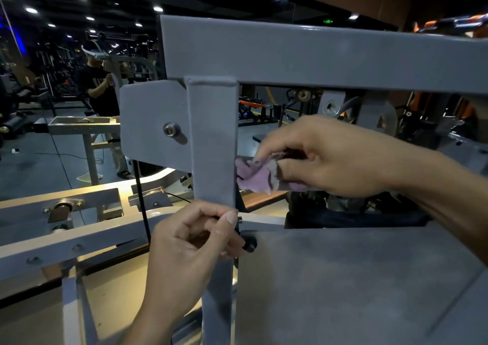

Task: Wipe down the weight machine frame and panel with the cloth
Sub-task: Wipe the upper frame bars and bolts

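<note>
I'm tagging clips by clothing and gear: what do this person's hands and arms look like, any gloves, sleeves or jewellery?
Both the left hand and the right hand are bare: no gloves, rings or watch show. Forearms are uncovered as far as the frame reaches; no sleeve shows.

Two hands: left [190, 241], right [330, 157]. One purple cloth [253, 177], one grey upright post [214, 144], one crossbeam [317, 54], one bolt [172, 130].

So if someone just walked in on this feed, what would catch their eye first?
Probably the purple cloth, bunched in the right hand and pressed against the right edge of the grey vertical post mid-frame. Next, the left hand lower down, fingers curled around that same post where it meets the flat grey panel. Above both runs the broad grey crossbeam, with a dim gym and ceiling lights behind.
</note>
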Motion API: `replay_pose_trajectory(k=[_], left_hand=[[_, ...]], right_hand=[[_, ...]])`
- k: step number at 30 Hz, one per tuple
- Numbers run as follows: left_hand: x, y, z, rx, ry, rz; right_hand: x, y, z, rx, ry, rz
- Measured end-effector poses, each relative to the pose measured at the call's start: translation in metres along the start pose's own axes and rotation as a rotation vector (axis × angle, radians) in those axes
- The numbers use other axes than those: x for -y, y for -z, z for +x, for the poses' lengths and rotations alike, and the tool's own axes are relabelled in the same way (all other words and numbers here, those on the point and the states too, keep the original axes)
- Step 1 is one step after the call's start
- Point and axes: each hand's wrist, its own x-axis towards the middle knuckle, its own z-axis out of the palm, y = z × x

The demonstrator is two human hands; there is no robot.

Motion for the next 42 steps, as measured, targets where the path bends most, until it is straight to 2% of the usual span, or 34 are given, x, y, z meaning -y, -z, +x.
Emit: replay_pose_trajectory(k=[1,3,5,7,8,10,13,15,17,19,22,23,28,32,34,37,39,42], left_hand=[[0.0,0.0,0.001,0.002,0.001,-0.006],[0.001,0.0,0.001,0.006,0.007,-0.017],[0.001,0.001,0.0,0.004,0.014,-0.021],[0.001,0.0,0.0,0.002,0.029,-0.022],[0.0,0.0,0.0,0.002,0.033,-0.028],[0.0,0.001,0.0,0.002,0.033,-0.029],[0.001,0.001,-0.001,0.011,0.037,-0.016],[0.001,0.002,-0.002,0.013,0.034,-0.009],[0.001,0.002,-0.002,0.02,0.025,0.003],[0.002,0.002,-0.002,0.022,0.021,0.007],[0.002,0.002,-0.002,0.01,0.002,0.016],[0.002,0.002,-0.002,0.011,0.005,0.016],[-0.001,0.0,-0.007,0.05,0.008,0.073],[-0.005,-0.009,-0.01,0.158,0.006,0.096],[-0.008,-0.014,-0.012,0.278,0.023,0.114],[-0.015,-0.02,-0.014,0.388,0.046,0.106],[-0.019,-0.021,-0.016,0.363,0.073,0.094],[-0.027,-0.02,-0.013,0.291,0.008,0.245]], right_hand=[[-0.001,0.002,-0.007,-0.029,0.005,0.004],[-0.005,-0.003,-0.015,-0.218,0.033,-0.07],[-0.01,-0.021,-0.011,-0.367,0.079,-0.339],[-0.02,-0.038,-0.002,-0.407,0.107,-0.566],[-0.021,-0.039,0.003,-0.392,0.079,-0.57],[-0.02,-0.033,0.018,-0.378,-0.024,-0.512],[-0.013,-0.031,0.04,-0.2,-0.189,-0.412],[-0.01,-0.03,0.039,-0.177,-0.237,-0.295],[-0.008,-0.025,0.024,-0.218,-0.149,-0.19],[0.002,-0.023,-0.005,-0.185,-0.032,-0.092],[0.017,-0.045,-0.048,0.053,-0.013,-0.012],[0.014,-0.054,-0.059,0.029,-0.023,-0.028],[-0.005,-0.066,-0.082,-0.398,-0.128,0.044],[0.0,-0.08,-0.089,-0.577,-0.209,0.402],[0.005,-0.088,-0.087,-0.606,-0.242,0.658],[0.012,-0.1,-0.083,-0.557,-0.259,0.877],[0.013,-0.107,-0.082,-0.498,-0.273,0.947],[0.01,-0.111,-0.08,-0.449,-0.253,1.019]])
